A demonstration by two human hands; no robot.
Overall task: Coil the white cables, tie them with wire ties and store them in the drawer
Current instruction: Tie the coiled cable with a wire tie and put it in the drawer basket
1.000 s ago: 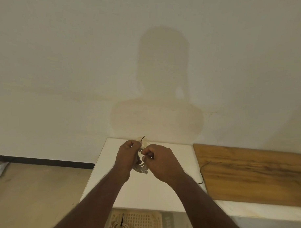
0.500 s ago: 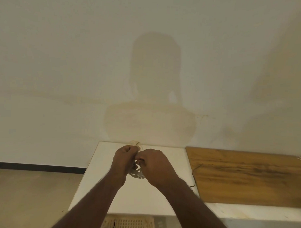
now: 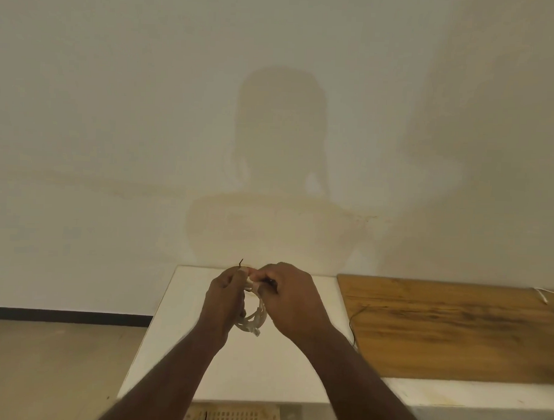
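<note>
A white rectangular table top (image 3: 248, 372) stands against a plain pale wall (image 3: 147, 111); a brown wooden board (image 3: 453, 329) lies along its right edge; above the table's far edge, the left hand (image 3: 225, 302) and right hand (image 3: 293, 300), both curled, grasp a coiled white cable (image 3: 253, 322); a thin dark wire tie (image 3: 241, 262) sticks up from the left fingers.

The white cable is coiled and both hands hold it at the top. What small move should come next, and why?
Probably twist the wire tie further: its dark end pokes up loose above the left hand, while the right hand pinches the top of the coiled cable, held above the white table.
</note>
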